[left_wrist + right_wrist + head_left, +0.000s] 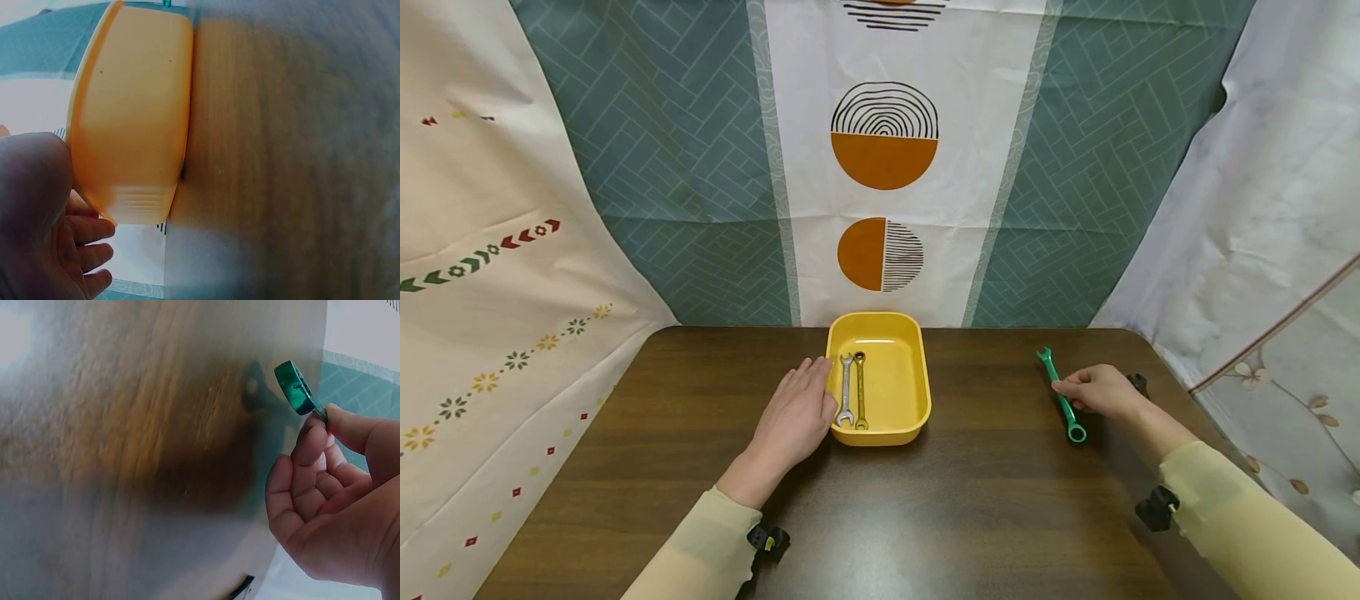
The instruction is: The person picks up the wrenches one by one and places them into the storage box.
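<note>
Between the thumb and fingers of my right hand (1101,390) is a green combination wrench (1060,393), pinched near its middle. Its open end points away from me and its ring end towards me. In the right wrist view the wrench's ring end (292,387) stands off the table, its shadow apart from it. My left hand (797,408) rests with extended fingers along the left rim of a yellow tray (895,387). Inside the tray, along its left side, lie a silver wrench (846,390) and a gold-coloured wrench (861,392) side by side.
Tray and hands are over a dark brown wooden table (985,500). Partly hidden behind my right wrist, a small dark object (1138,383) lies near the table's right edge. A patterned curtain (700,167) hangs along the back edge, with pale cloths at both sides.
</note>
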Demonstrator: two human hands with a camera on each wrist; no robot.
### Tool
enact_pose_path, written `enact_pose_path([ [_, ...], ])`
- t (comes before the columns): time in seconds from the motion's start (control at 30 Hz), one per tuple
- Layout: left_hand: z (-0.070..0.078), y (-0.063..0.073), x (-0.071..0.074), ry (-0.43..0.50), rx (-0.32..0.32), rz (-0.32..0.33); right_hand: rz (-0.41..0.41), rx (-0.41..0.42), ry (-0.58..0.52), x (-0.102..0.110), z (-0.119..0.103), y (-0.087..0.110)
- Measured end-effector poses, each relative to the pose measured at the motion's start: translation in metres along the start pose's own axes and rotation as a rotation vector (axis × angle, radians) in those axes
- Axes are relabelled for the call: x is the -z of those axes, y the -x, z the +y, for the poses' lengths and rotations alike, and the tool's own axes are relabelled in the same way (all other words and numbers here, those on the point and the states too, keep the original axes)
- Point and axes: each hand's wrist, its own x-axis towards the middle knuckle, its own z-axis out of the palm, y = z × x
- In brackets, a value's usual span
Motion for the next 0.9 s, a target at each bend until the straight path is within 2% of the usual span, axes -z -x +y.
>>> enact_pose_path([
  [0.63,0.000,-0.001,0.001,-0.010,-0.002,0.001,-0.041,0.024,-0.019,-0.014,-0.027,0.000],
  [0.9,0.000,-0.002,0.002,-0.004,0.007,-0.018,-0.041,0.013,-0.031,-0.019,-0.036,-0.002],
])
